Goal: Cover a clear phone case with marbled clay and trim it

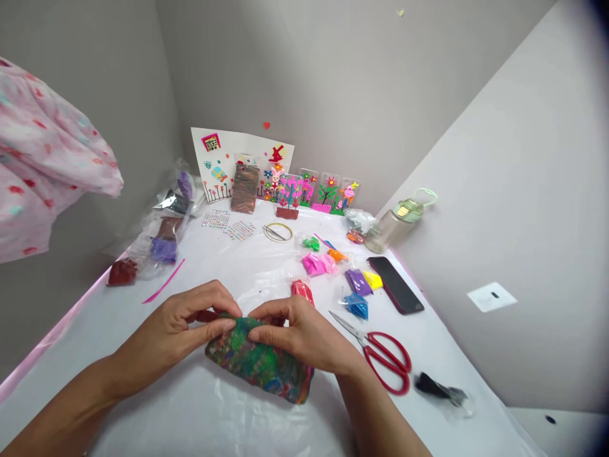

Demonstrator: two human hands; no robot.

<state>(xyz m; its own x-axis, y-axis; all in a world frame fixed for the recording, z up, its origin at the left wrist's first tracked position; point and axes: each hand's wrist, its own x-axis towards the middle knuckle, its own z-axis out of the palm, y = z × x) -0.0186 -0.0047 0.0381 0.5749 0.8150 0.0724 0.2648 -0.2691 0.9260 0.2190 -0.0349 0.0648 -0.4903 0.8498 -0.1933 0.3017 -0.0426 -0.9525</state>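
Note:
A flat slab [266,368], mottled green, blue, brown and red, is held tilted above the white-covered table [190,412] near its front. My left hand [190,324] pinches its top left edge between thumb and fingers. Close beside it, my right hand [295,330] grips the same top edge, thumb on the near face. The fingertips behind the slab are hidden. A red clay packet [302,291] lies just beyond my right hand.
Red-handled scissors [387,362], a phone [396,284], a bottle [394,222] and a black packet [438,387] lie right. Clay packets [359,282] are mid-right, bagged clay [164,249] left. Decorated panels [328,190] stand behind; patterned cloth [52,165] hangs upper left.

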